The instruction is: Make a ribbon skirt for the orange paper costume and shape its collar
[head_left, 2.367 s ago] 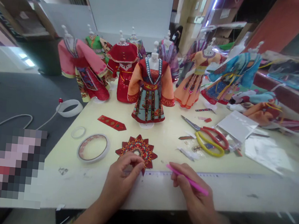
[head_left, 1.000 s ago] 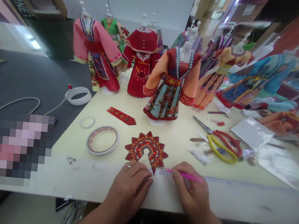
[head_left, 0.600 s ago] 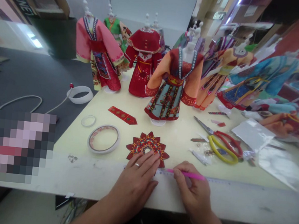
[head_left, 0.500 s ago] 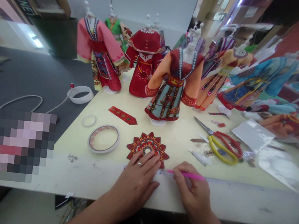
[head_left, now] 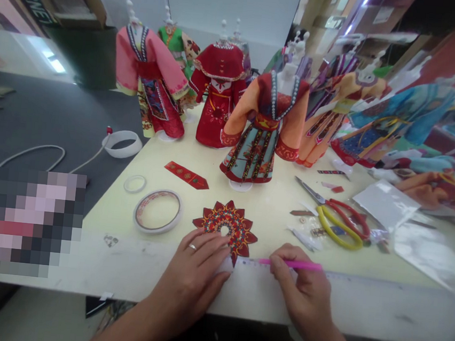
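A red, star-shaped patterned paper collar (head_left: 226, 226) lies flat on the pale table (head_left: 272, 207) near the front edge. My left hand (head_left: 193, 277) rests just below it, fingers bent with the tips at the collar's lower edge and over the end of a clear ruler (head_left: 341, 278). It wears a ring. My right hand (head_left: 304, 293) sits to the right on the ruler, fingers closed around a pink pen (head_left: 297, 264) that lies almost level, pointing left.
Behind stand several small mannequins in paper costumes, the nearest an orange and red dress (head_left: 263, 131). A tape roll (head_left: 158, 212) and a smaller ring (head_left: 134, 183) lie left, a red strip (head_left: 187, 175) beyond. Red and yellow scissors (head_left: 333, 215), scraps and plastic bags (head_left: 407, 225) lie right.
My left hand slid back off the collar toward the front edge, fingers curling. The collar, open at the bottom a second ago, now lies closed into a full star. My right hand shifted slightly right.
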`<state>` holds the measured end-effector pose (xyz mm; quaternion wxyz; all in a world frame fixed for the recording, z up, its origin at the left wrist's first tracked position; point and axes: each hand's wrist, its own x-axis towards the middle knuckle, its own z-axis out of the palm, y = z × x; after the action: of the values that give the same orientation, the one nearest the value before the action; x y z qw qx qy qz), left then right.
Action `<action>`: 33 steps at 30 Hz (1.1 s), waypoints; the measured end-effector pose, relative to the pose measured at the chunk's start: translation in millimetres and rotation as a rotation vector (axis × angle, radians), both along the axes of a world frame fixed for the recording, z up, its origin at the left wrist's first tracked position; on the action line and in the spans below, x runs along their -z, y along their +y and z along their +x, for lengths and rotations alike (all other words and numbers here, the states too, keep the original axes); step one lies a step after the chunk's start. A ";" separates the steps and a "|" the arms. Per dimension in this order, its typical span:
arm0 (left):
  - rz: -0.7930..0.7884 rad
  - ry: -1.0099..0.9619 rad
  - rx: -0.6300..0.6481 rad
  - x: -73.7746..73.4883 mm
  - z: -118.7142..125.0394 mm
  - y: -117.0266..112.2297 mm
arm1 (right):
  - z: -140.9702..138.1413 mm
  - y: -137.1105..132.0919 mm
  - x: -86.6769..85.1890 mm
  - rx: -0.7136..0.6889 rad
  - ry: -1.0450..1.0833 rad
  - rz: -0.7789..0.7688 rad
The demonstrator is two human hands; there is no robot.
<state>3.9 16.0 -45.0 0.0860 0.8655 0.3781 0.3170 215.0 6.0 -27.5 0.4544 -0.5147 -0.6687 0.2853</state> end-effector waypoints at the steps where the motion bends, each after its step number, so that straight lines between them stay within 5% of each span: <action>1: -0.009 0.000 0.015 -0.6 -1.3 -2.9 | -0.3 1.7 -2.0 -0.006 -0.002 0.007; 16: 0.022 0.052 0.090 -1.5 17.1 -11.0 | -1.3 34.8 -12.8 -0.104 -0.222 0.082; 33: -0.002 0.103 0.067 2.5 17.7 -9.2 | -1.4 36.0 2.5 -0.229 -0.185 0.062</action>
<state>21.6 6.8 -47.5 0.0779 0.8929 0.3530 0.2685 213.6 42.0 -29.9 0.3709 -0.4448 -0.7707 0.2658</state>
